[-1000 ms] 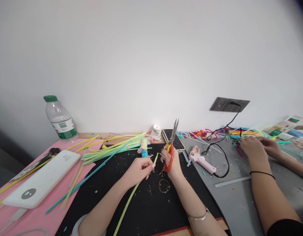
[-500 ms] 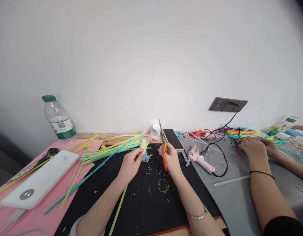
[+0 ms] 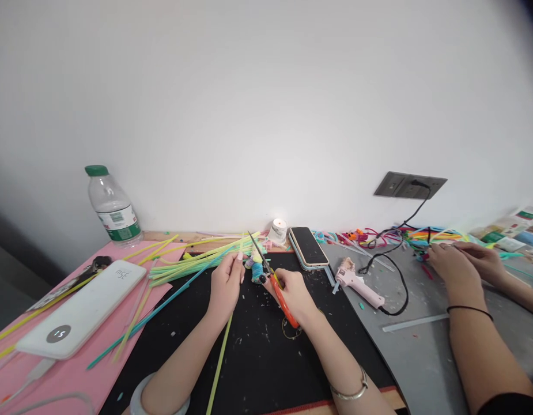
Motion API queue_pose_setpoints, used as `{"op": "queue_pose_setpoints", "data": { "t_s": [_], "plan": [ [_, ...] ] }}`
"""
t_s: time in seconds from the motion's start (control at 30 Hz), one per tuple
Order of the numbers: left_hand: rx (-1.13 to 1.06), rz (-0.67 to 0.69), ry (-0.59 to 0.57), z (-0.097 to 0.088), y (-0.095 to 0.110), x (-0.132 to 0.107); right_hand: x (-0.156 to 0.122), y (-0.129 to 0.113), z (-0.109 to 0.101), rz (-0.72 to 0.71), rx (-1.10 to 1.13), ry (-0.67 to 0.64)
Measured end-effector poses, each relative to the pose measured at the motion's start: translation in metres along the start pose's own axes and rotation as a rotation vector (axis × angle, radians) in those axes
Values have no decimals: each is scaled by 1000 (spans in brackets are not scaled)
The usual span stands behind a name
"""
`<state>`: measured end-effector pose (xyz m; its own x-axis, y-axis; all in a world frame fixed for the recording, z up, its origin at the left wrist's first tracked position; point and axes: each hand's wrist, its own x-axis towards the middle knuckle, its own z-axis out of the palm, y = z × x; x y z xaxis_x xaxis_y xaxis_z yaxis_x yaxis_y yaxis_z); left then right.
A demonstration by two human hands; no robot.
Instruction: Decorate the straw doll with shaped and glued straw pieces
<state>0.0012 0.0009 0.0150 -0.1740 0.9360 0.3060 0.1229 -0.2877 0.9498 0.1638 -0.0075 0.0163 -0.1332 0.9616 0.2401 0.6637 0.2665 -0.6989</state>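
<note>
My left hand (image 3: 228,282) is closed in a pinch on a yellow-green pipe cleaner (image 3: 220,360). One end of the pipe cleaner sticks up above the fingertips; its long tail runs down toward the front edge of the black mat. In my right hand (image 3: 292,294) is a pair of scissors (image 3: 284,302) with orange handles, its blades pointing up and left. Between the hands, behind the blades, is a small yellow, blue and purple pipe-cleaner piece (image 3: 256,270). Whether a finger touches it, I cannot tell.
A pipe-cleaner bundle (image 3: 184,271), white power bank (image 3: 84,308) and plastic bottle (image 3: 114,204) are at left. Behind lie a phone (image 3: 309,246) and white cup (image 3: 278,231). A pink glue gun (image 3: 359,287) lies right, beside another person's hands (image 3: 458,268).
My left hand has shifted left, off the colourful piece, and now pinches the pipe cleaner. The scissors have tilted leftward, their blades nearer my left hand. The view has moved slightly.
</note>
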Motion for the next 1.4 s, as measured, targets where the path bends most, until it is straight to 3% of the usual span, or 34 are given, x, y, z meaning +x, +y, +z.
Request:
{"op": "queue_pose_setpoints", "data": {
  "t_s": [0.8, 1.23, 1.4],
  "plan": [
    [116, 25, -131, 3, 1, -6, -2, -1, 8, -33, 139, -174],
    [79, -5, -125, 3, 2, -7, -1, -7, 4, 17, 142, -200],
    [18, -81, -53, 0, 4, -9, -7, -19, 4, 93, 136, -291]
  ]
}}
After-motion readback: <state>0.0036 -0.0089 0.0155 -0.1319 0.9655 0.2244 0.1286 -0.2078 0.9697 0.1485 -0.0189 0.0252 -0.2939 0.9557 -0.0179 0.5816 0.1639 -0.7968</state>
